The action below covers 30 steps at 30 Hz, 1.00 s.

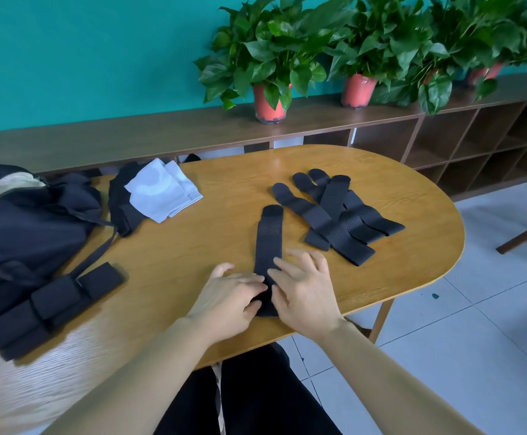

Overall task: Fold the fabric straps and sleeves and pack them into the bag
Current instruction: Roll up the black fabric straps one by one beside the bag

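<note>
A long black perforated strap (269,237) lies lengthwise on the wooden table (193,246), its near end under my hands. My left hand (229,293) rests on the strap's near left side, thumb tucked at its edge. My right hand (303,287) lies flat with spread fingers across the strap's right side. A pile of several black straps (334,211) lies to the right. White sleeves (164,189) sit on a black fabric piece (122,205) at the back left. The dark bag (20,233) lies at the far left, with folded black straps (58,299) in front of it.
A low wooden shelf unit (444,139) runs behind the table, with potted plants (270,58) on top. The table's rounded right end (457,233) drops off to a tiled floor. A bag strap (98,249) trails across the tabletop.
</note>
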Each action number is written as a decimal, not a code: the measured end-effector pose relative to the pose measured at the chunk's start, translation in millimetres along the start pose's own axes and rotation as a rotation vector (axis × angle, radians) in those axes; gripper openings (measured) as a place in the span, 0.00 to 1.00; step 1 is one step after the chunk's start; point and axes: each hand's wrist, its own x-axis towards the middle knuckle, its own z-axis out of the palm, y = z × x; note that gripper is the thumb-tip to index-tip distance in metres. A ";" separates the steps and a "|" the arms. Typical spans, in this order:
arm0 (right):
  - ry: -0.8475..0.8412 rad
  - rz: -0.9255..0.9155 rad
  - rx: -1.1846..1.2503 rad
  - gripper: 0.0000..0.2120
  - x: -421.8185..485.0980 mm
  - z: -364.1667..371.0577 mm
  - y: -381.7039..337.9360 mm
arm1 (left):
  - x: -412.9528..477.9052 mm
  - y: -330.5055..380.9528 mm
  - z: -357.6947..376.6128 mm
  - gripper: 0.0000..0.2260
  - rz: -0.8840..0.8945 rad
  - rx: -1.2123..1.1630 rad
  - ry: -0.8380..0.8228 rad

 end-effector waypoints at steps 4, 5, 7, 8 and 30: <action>-0.221 -0.009 -0.019 0.15 1.4 16.5 -10.1 | -15.7 -10.7 0.8 0.15 -0.006 0.022 0.052; -0.264 -0.017 -0.022 0.17 5.0 19.8 -10.9 | -20.0 -14.8 0.3 0.15 -0.012 0.035 0.055; -0.335 -0.029 -0.028 0.19 14.9 24.2 -13.2 | -27.6 -21.2 -0.9 0.13 -0.035 0.052 0.049; -0.364 -0.040 -0.036 0.19 21.7 26.4 -15.8 | -30.7 -23.8 -1.2 0.13 -0.044 0.053 0.044; -0.768 -0.030 -0.298 0.22 130.5 72.1 -34.7 | -42.7 -31.2 -15.3 0.17 -0.066 0.105 -0.020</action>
